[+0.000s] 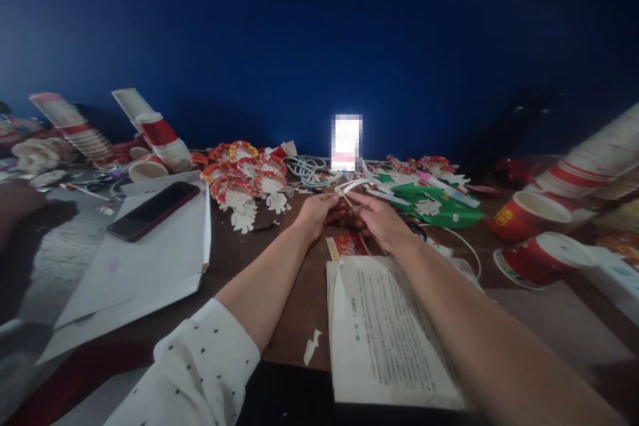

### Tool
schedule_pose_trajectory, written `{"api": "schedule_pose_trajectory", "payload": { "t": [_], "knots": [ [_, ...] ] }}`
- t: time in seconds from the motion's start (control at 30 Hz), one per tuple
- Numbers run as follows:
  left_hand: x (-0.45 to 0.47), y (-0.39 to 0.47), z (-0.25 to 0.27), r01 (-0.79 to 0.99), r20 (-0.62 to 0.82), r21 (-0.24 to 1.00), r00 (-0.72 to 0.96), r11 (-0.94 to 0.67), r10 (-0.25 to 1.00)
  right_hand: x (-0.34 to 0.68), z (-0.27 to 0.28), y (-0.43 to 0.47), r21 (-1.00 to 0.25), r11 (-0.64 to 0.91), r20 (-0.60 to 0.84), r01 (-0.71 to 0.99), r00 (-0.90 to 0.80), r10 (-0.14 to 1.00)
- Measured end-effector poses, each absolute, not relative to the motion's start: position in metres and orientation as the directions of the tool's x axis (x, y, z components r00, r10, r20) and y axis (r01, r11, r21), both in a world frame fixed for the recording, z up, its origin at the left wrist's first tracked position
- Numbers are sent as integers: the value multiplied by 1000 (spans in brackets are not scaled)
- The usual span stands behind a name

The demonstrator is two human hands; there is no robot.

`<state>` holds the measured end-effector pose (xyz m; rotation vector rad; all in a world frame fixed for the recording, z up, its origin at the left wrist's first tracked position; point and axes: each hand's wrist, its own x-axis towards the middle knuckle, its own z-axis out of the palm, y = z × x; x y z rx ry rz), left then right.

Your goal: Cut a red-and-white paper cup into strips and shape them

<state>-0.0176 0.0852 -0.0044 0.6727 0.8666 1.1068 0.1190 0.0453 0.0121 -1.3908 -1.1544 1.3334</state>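
Both hands meet over the middle of the table. My left hand (pixel 315 216) is closed, its thumb and fingertips pinching the end of a narrow pale strip (pixel 345 197). Close beside it, my right hand (pixel 382 219) is closed on the same strip, which looks like paper or a thin stick; I cannot tell which. White curved paper strips (pixel 357 182) show just behind the fingertips. Below the hands lies a red and yellow printed packet (pixel 344 246). A printed paper booklet (pixel 387 326) lies under my right forearm.
Red-and-white paper crafts (pixel 244 180) are heaped left of my hands. A phone (pixel 154 210) rests on white sheets (pixel 144 259). A lit screen (pixel 346 142) stands by the blue wall. Green paper (pixel 439 206), red paper cups (pixel 529 214) and stacked cups (pixel 589 153) are on the right.
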Motion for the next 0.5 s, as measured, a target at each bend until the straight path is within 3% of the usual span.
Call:
{"api": "schedule_pose_trajectory", "payload": {
  "t": [0.5],
  "knots": [
    [-21,84,-5,-489,-233,817,204,305,951,127,15,43,-973,-229,-226,-7,-124,966]
  ]
}}
